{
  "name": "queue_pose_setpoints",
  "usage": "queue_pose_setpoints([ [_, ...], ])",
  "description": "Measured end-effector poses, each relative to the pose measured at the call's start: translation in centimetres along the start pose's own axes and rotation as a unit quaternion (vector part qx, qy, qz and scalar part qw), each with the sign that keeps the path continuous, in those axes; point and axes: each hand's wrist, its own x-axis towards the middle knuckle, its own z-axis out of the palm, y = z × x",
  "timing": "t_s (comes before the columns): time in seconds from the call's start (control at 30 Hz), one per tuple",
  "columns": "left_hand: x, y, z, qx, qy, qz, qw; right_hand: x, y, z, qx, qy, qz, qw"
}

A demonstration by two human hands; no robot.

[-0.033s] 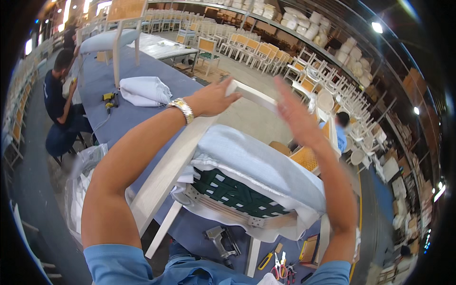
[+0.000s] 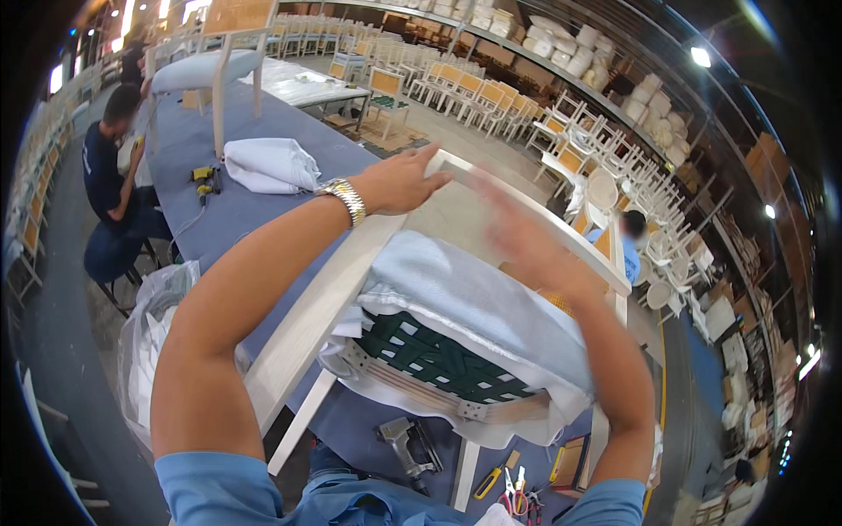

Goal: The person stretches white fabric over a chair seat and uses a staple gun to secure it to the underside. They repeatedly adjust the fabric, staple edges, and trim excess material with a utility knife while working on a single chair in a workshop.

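Note:
A pale wooden chair [image 2: 311, 320] stands tipped on the table in front of me. Light-blue fabric [image 2: 456, 276] covers its padded seat, with white cloth edges hanging loose. Dark green woven webbing [image 2: 430, 355] shows on the underside, framed by wooden rails. My left hand [image 2: 405, 184], below a metal watch, is closed around the upper corner of the chair frame, thumb and forefinger apart. Above the seat, near the upper rail, my right hand [image 2: 526, 237] is blurred by motion; its fingers appear stretched out and nothing shows in them.
Below the chair lie a staple gun [image 2: 408, 445], a yellow-handled tool [image 2: 488, 483] and scissors [image 2: 517, 493]. Folded pale cloth [image 2: 270, 165], a yellow power tool [image 2: 205, 182] and another chair [image 2: 210, 74] occupy the table's far left. A seated co-worker [image 2: 112, 171] is beyond it.
My right hand has swept left and downward, toward my left hand along the upper rail. My left hand stays on the frame corner.

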Motion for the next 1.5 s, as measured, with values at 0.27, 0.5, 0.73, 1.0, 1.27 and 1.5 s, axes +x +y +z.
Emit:
queue_pose_setpoints([
  [0.27,2.9,-6.8,1.1,0.277,0.035,0.231,0.932,-5.0,-1.7,-2.0,-0.2,0.025,-0.109,0.973],
  [0.5,3.1,-7.7,1.8,-0.137,0.008,0.04,0.99,-30.1,-7.9,-12.4,-0.294,0.106,0.191,0.931],
  [0.73,1.4,-5.3,1.1,-0.157,0.031,0.012,0.987,-55.9,-6.8,6.2,-0.095,0.262,0.644,0.712],
  [1.0,-1.3,0.3,0.0,-0.054,-0.054,0.027,0.997,-54.8,3.6,39.5,-0.022,0.175,0.743,0.646],
  [1.27,-5.8,0.2,-2.1,-0.133,-0.029,0.063,0.989,-52.4,2.9,38.4,-0.107,0.168,0.728,0.657],
  [1.5,-6.0,-2.1,-1.9,-0.149,-0.009,0.083,0.985,-60.4,-6.1,14.8,0.07,0.532,0.633,0.558],
])
